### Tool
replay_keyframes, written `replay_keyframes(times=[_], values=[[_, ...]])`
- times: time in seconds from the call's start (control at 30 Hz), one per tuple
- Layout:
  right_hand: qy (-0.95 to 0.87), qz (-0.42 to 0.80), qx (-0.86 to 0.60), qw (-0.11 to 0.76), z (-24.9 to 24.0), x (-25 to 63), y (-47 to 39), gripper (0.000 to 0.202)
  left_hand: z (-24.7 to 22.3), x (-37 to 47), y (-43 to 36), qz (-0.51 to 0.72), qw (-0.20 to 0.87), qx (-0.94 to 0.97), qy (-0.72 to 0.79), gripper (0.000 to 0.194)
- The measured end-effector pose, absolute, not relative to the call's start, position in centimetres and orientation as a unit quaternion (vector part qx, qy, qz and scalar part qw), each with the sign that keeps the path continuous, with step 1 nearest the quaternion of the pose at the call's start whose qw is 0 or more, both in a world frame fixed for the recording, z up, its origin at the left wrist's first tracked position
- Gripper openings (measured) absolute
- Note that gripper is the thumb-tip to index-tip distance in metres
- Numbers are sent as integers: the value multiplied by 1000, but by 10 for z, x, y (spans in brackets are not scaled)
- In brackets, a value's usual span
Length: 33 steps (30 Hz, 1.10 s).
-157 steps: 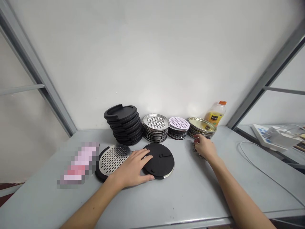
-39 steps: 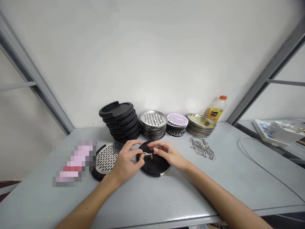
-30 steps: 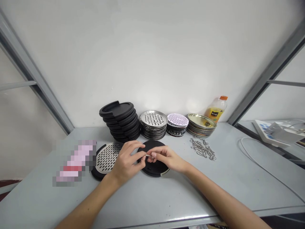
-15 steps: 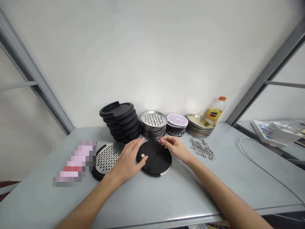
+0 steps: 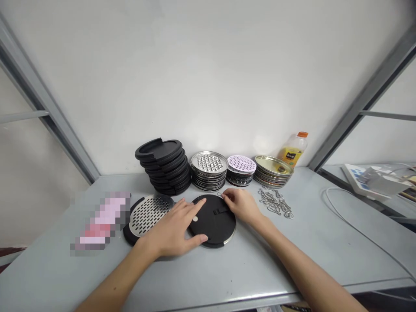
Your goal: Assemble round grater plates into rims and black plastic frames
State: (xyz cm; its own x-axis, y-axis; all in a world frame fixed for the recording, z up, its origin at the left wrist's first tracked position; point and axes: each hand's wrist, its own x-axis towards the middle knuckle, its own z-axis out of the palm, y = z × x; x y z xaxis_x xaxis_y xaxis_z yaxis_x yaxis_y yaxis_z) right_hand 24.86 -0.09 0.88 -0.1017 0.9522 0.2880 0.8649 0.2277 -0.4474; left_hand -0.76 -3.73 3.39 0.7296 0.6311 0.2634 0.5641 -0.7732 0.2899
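My left hand [image 5: 177, 226] lies with its fingers spread at the left side of a round black disc [image 5: 212, 227], thumb and fingertips on its edge. My right hand [image 5: 242, 204] pinches a small metal wire hook [image 5: 219, 194] at the disc's upper right edge. A slot and a small pale round spot show on the disc, and a silvery rim at its lower right. Partly behind my left hand lies a perforated metal plate [image 5: 146, 216] in a black holder. A pile of wire hooks [image 5: 275, 203] lies right of my right hand.
Along the wall stand stacked black holders [image 5: 164, 167], metal grater discs [image 5: 209, 169], discs topped by a lilac one [image 5: 242, 164] and golden-looking discs [image 5: 273, 167]. Behind these is a bottle [image 5: 295, 149]. A white cable [image 5: 354, 225] crosses the right side; a blurred pink item [image 5: 110, 212] lies left.
The black disc has moved slightly nearer and turned, showing its slot more. My left thumb has moved down to its lower edge. My right hand has shifted slightly right with the hook.
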Motion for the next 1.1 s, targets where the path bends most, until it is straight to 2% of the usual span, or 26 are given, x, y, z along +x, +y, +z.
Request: replay_keyframes(times=[0.1,0.33,0.43,0.5,0.63,0.7,0.83,1.1], values=[[-765,104,-577,267,8,249,0,21,41,-9,-40,181,88,929,311,74],[-793,188,-497,296,12,240,-5,26,48,-9,-42,185,121,932,286,41],[-801,239,-451,314,13,235,-7,27,42,-6,-39,193,141,928,284,33],[-794,251,-439,337,12,235,-6,27,39,-6,-37,181,146,928,292,40],[-760,214,-465,399,12,241,-1,28,38,-12,-36,129,177,934,282,74],[-747,195,-478,420,12,244,1,29,40,-13,-37,111,185,935,283,80],[-737,171,-490,433,11,246,4,29,34,-4,-41,109,163,925,325,78],[-762,180,-474,403,0,243,12,25,12,35,-44,192,44,882,428,63]])
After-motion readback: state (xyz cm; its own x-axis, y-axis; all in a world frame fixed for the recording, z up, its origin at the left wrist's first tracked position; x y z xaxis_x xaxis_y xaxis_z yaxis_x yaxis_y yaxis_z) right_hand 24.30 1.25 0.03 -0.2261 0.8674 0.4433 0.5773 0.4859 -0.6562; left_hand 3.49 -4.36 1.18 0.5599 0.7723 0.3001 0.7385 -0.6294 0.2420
